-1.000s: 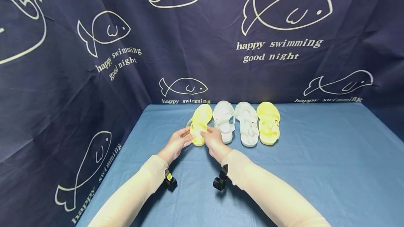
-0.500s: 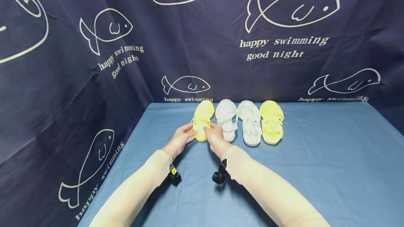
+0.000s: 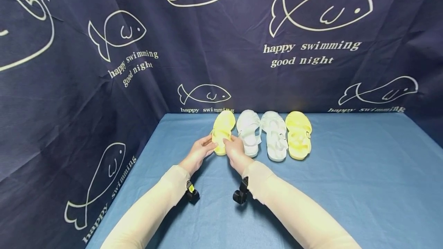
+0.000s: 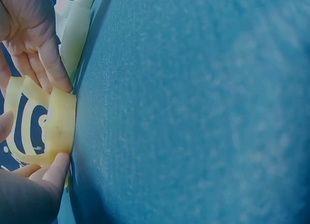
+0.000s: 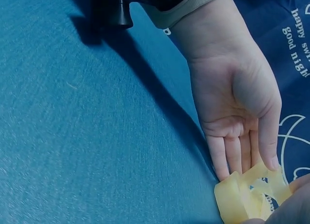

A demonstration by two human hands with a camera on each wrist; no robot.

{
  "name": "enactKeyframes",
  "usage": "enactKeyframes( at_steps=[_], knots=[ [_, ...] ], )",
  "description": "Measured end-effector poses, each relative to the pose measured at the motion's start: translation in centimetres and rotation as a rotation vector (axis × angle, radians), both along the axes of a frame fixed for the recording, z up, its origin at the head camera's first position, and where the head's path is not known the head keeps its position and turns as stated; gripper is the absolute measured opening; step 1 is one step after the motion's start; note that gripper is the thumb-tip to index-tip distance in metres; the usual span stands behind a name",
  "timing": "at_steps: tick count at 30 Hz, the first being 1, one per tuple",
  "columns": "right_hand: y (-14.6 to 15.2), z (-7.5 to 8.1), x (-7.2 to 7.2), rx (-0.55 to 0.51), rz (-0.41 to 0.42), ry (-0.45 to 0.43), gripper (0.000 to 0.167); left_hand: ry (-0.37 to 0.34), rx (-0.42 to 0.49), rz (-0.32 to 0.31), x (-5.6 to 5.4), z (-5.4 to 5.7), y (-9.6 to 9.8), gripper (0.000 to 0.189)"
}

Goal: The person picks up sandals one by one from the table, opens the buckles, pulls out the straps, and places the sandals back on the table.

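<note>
A yellow sandal lies at the left end of a row, toe toward the curtain. My left hand holds it by the left side of the heel, and my right hand grips the right side with its thumb over the strap. In the left wrist view, fingers from both sides touch the heel of the sandal. Seen in the right wrist view, the left hand has its thumb on the yellow strap; only part of the right hand shows there.
Just right of the held sandal lie two white sandals, one beside my right hand and one farther right. Another yellow sandal ends the row. Blue cloth covers the table; a dark fish-print curtain rises behind and at left.
Over the last second the held yellow sandal has shifted slightly away from me, closer to the back edge. The view has also moved a little. Both hands keep their hold.
</note>
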State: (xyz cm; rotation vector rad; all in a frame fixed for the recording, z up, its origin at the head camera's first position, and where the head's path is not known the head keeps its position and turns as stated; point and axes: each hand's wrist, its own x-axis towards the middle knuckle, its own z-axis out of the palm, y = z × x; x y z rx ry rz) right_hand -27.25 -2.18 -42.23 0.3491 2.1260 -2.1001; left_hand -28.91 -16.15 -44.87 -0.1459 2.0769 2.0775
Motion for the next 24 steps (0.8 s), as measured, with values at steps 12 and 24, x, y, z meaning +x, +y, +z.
enactKeyframes(
  at_steps=[12,24],
  knots=[
    [-0.3,0.3,-0.4,-0.03,-0.001,0.041,0.053,0.024,0.027,0.007,-0.1,0.4,-0.4,0.067],
    [0.3,1.2,-0.5,-0.026,-0.009,0.041,0.064,0.077,-0.06,-0.028,0.1,1.3,-0.5,0.069]
  ],
)
